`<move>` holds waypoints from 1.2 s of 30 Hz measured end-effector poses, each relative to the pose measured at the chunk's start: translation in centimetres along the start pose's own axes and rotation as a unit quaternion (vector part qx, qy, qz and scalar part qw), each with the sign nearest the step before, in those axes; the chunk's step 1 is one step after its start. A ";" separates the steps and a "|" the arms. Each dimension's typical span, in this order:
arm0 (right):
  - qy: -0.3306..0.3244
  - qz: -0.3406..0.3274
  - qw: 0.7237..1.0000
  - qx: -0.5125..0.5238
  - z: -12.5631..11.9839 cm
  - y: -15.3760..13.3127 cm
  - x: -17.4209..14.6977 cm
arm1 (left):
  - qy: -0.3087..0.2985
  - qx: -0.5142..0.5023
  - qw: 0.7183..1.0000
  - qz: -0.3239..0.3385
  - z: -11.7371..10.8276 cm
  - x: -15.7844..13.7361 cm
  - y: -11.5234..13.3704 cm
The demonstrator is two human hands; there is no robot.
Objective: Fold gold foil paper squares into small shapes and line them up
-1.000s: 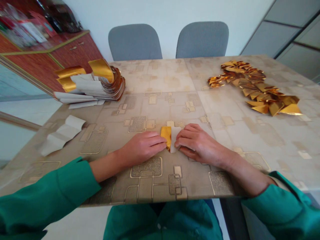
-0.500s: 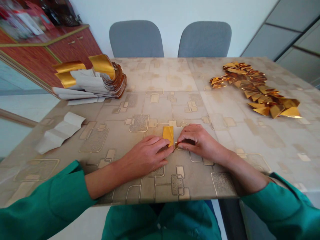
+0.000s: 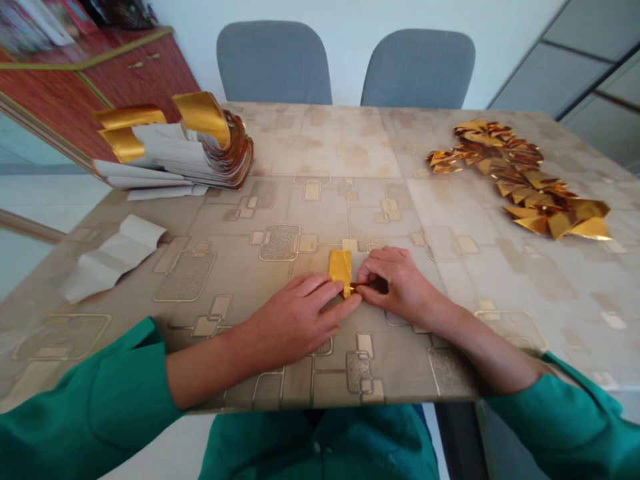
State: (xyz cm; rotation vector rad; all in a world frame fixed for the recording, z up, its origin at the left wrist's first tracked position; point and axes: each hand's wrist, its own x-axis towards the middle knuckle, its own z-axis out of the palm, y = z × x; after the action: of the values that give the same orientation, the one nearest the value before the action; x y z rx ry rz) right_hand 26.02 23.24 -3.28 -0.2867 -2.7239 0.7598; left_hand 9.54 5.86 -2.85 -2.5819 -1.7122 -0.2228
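A small folded piece of gold paper (image 3: 341,264) lies on the patterned tablecloth between my hands, long side pointing away from me. My left hand (image 3: 303,317) holds its lower end down, fingertips on the paper and the thumb along the near edge. From the other side, my right hand (image 3: 397,283) pinches the lower right corner between thumb and forefinger. That corner is a narrow gold fold, mostly covered by the fingertips.
At the back left stands a thick stack of gold-and-white paper (image 3: 170,157). A loose creased white-backed sheet (image 3: 115,257) lies in front of it. Folded gold paper pieces (image 3: 530,177) form a curved chain at the right. Two grey chairs (image 3: 274,63) face me across the table.
The view has shifted slightly. My left fingers and thumb have slid a little to the right along the gold paper's lower end, closer to my right fingertips, which still pinch the corner.
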 end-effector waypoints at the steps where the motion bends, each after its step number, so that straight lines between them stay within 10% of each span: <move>1: -0.001 0.003 1.000 -0.003 0.0 -0.1 0.0 | -0.001 -0.001 1.000 0.001 0.0 0.0 0.0; 36: 0.026 0.081 0.994 -0.061 0.2 -0.6 -1.0 | 0.034 -0.018 0.999 -0.010 -0.3 0.1 -0.2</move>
State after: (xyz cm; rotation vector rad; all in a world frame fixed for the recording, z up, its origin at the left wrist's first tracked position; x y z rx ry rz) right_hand 26.83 22.38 -3.42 -0.5537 -2.7270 0.6188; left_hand 9.41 5.99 -2.55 -2.5502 -1.7284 -0.3399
